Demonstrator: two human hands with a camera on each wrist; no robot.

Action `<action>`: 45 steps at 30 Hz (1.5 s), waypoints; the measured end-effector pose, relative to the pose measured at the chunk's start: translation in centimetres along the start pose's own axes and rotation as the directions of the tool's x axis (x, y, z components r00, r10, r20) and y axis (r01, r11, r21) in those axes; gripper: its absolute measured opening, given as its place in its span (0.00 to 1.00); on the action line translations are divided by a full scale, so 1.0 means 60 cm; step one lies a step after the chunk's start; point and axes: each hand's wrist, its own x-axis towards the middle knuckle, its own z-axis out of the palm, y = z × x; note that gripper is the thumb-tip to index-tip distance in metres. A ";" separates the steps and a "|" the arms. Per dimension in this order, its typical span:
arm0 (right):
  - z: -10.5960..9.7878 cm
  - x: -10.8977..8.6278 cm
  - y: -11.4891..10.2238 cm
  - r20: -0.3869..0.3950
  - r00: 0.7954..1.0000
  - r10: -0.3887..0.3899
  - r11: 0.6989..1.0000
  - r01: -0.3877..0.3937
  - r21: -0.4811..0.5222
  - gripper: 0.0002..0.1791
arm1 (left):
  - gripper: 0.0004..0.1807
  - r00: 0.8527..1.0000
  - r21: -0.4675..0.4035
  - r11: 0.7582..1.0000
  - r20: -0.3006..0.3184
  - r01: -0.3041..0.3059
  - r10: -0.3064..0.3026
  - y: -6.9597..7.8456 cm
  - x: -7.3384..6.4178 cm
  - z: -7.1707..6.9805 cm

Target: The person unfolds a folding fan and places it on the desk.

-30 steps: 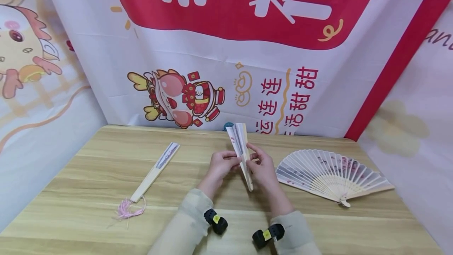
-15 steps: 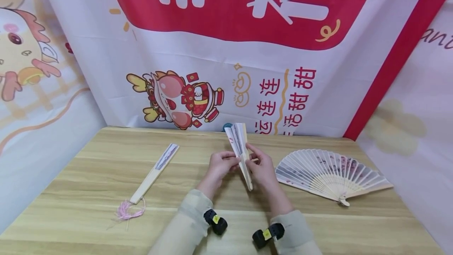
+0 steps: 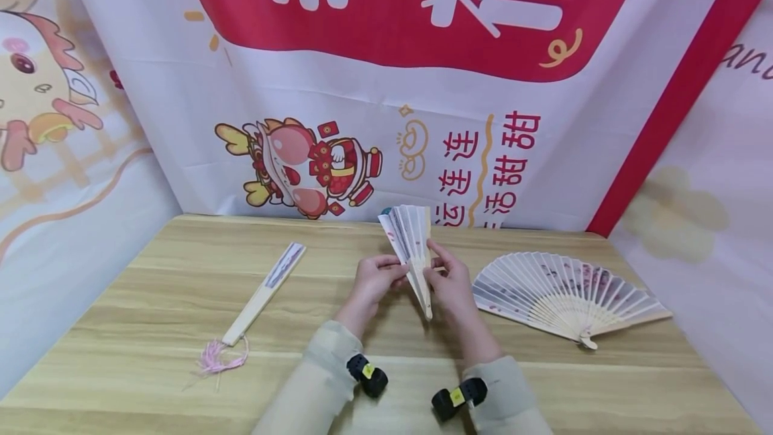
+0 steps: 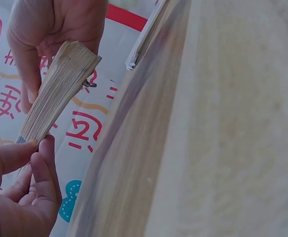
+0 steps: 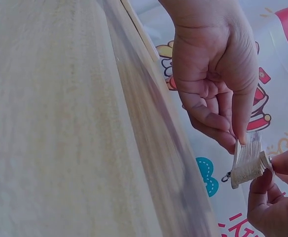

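A folding fan [image 3: 413,237] with pale wooden ribs and a light printed leaf is held upright over the middle of the table, spread a little. My left hand [image 3: 376,282] pinches its left outer rib between thumb and fingers. On the other side my right hand [image 3: 449,284] grips the right outer rib, index finger extended up along it. In the left wrist view the stacked ribs [image 4: 60,91] show from the pivot end, with a small metal loop [image 4: 90,84] there. The right wrist view shows the ribs [image 5: 248,168] between both hands.
A second fan [image 3: 568,297] lies spread on the table at the right, its leaf printed with flowers. At the left lies a closed fan [image 3: 266,294] with a pink tassel [image 3: 222,356]. A printed cloth [image 3: 326,86] hangs behind the wooden table [image 3: 151,314].
The held fan has spread wider, its leaf showing more folds. My right hand has shifted slightly to the right with the right outer rib; the left hand has barely moved.
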 end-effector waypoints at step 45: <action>-0.006 0.010 0.012 -0.196 0.980 0.011 0.986 0.022 0.164 0.33 | 0.12 0.999 -0.112 0.994 -0.038 -0.011 0.007 -0.004 0.007 -0.001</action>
